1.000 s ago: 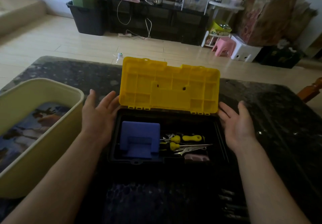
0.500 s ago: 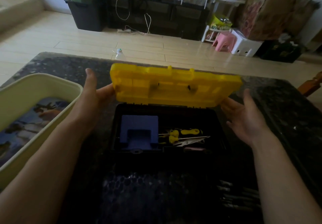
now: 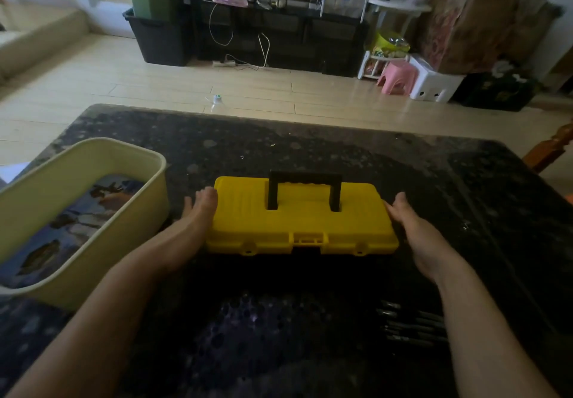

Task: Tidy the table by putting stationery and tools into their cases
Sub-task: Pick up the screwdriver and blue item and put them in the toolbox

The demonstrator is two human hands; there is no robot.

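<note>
The toolbox (image 3: 302, 221) lies in the middle of the dark table (image 3: 279, 149), its yellow lid down flat and its black handle (image 3: 305, 191) standing up on top. The tools inside are hidden under the lid. My left hand (image 3: 195, 214) lies against the box's left end with straight fingers, fingertips at the lid's far left corner. My right hand (image 3: 409, 227) lies along the right end, fingers straight and touching the lid's edge. Neither hand holds anything.
A pale yellow bin (image 3: 77, 218) with a printed flat item on its bottom stands at the table's left, close to my left forearm. Several dark pens (image 3: 412, 326) lie near the front right, by my right forearm. A wooden chair post (image 3: 555, 146) rises past the right edge.
The yellow lid swung from upright down onto the black base, closing the toolbox. Both hands followed it down and now lie at the box's two ends.
</note>
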